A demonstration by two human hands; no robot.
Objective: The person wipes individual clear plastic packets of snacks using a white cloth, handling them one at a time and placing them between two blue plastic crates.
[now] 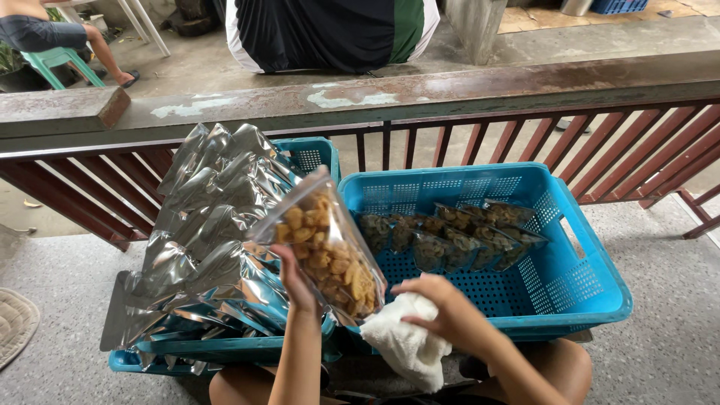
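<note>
My left hand [294, 279] holds up a clear-fronted pouch of yellow chips [326, 244], tilted, over the gap between two blue crates. My right hand [444, 309] grips a white cloth [405, 345] and presses it against the pouch's lower edge. The right blue crate [577, 289] holds a row of several filled chip pouches [457, 234] standing along its far side. The left blue crate [311, 156] is piled high with silver foil pouches [210, 225].
A rusty red railing [480, 142] with a concrete top runs behind the crates. Beyond it stands a person in a dark shirt [330, 30]; another person sits on a green chair [52, 60] far left. A mat [13, 322] lies on the concrete floor at left.
</note>
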